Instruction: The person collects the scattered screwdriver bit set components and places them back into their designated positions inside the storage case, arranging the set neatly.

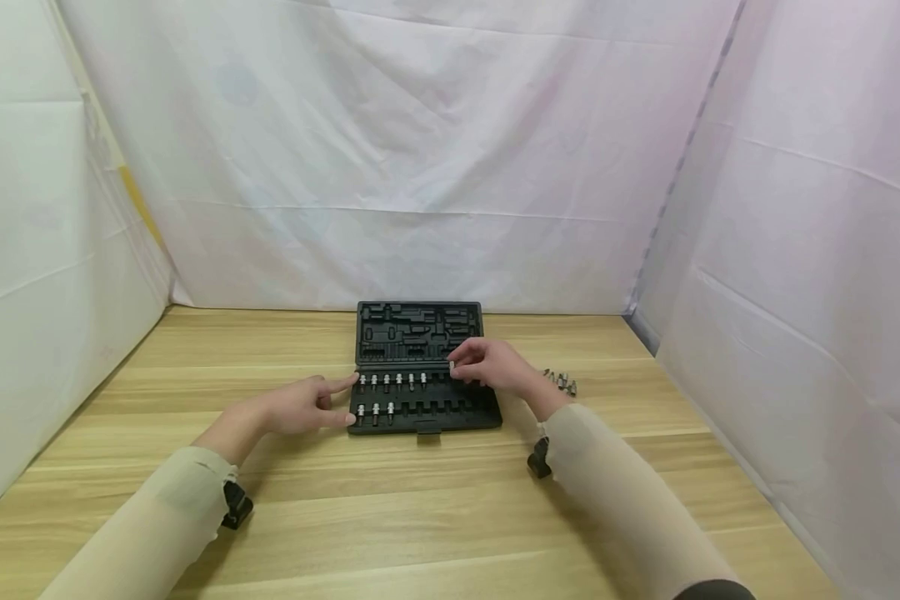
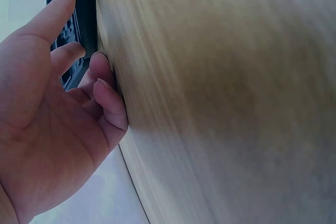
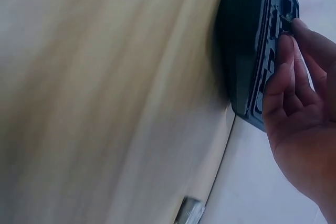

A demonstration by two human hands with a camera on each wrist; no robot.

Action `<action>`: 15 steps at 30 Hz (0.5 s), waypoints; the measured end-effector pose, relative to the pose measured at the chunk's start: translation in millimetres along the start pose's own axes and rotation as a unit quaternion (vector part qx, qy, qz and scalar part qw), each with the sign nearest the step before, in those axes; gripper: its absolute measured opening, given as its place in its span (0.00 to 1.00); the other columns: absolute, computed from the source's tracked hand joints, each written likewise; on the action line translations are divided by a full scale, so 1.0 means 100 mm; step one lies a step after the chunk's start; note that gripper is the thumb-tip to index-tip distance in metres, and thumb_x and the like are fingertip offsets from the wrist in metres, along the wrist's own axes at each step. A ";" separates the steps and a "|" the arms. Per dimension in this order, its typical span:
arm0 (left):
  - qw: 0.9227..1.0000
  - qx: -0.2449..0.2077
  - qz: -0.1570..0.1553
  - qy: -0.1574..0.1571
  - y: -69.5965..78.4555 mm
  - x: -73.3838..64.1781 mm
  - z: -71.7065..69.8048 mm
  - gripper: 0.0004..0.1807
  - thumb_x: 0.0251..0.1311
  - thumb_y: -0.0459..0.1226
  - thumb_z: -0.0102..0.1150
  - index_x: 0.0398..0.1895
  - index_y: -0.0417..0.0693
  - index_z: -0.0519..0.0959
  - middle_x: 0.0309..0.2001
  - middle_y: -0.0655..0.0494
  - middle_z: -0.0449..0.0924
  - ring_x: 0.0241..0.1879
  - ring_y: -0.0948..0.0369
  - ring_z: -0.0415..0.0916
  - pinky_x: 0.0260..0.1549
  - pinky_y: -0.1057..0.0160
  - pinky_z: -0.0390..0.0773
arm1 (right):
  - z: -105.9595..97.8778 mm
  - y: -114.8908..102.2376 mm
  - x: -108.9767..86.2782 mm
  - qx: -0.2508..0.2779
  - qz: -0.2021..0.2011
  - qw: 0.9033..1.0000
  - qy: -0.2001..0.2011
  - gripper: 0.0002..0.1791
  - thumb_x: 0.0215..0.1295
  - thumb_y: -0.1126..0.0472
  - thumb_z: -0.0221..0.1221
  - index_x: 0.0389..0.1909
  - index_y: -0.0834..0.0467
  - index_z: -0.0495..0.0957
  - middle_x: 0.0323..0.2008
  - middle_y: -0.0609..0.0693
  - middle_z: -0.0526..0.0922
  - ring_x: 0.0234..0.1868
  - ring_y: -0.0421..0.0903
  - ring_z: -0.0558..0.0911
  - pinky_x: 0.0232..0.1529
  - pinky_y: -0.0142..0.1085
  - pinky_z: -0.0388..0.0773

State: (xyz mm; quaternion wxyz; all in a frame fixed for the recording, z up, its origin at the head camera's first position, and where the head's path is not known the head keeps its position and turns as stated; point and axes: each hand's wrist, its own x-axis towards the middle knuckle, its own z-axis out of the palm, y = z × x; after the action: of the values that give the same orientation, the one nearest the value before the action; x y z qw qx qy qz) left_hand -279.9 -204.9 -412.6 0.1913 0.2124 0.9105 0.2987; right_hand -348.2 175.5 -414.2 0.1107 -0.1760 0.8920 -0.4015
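A black socket case (image 1: 461, 421) lies unfolded on the table, its lid (image 1: 386, 333) laid back behind the base. Silver bit sockets (image 1: 386, 382) stand in the back row from its left end; the front row holds three (image 1: 376, 411) at the left. My left hand (image 1: 296, 407) touches the case's left edge with index finger and thumb stretched out, the other fingers bent under. Over the right part of the back row, my right hand (image 1: 491, 365) pinches a small silver bit socket (image 1: 452, 366) between thumb and fingers. That piece is mostly hidden in the right wrist view.
Several loose bit sockets (image 1: 562, 382) lie on the wooden table (image 1: 390, 517) right of the case, beyond my right wrist. One metal piece (image 3: 190, 211) shows at the bottom of the right wrist view. White cloth (image 1: 405, 167) hangs behind and along both sides.
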 end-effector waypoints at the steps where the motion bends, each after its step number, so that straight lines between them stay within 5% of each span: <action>1: 1.000 0.003 0.002 0.000 0.00 0.00 0.00 0.49 0.74 0.55 0.68 0.90 0.55 0.55 0.46 0.47 0.72 0.38 0.55 0.68 0.40 0.57 0.74 | 0.02 -0.01 0.02 -0.004 -0.001 1.000 0.001 0.14 0.76 0.53 0.70 0.58 0.51 0.87 0.46 0.47 0.90 0.43 0.45 0.87 0.41 0.41 0.83; 15: 1.000 -0.003 -0.009 0.004 -0.02 0.02 0.02 0.49 0.73 0.55 0.70 0.90 0.57 0.56 0.44 0.47 0.71 0.38 0.55 0.68 0.39 0.56 0.74 | 0.18 -0.13 0.24 -0.051 -0.012 0.999 -0.006 0.11 0.75 0.57 0.72 0.55 0.51 0.88 0.50 0.49 0.91 0.47 0.44 0.88 0.50 0.43 0.87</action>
State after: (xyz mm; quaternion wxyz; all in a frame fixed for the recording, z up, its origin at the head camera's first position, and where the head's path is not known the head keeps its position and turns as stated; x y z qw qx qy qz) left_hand -281.4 -203.8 -415.6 0.1906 0.2024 0.9124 0.3004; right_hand -361.1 145.3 -417.7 0.1020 -0.1947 0.9083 -0.3560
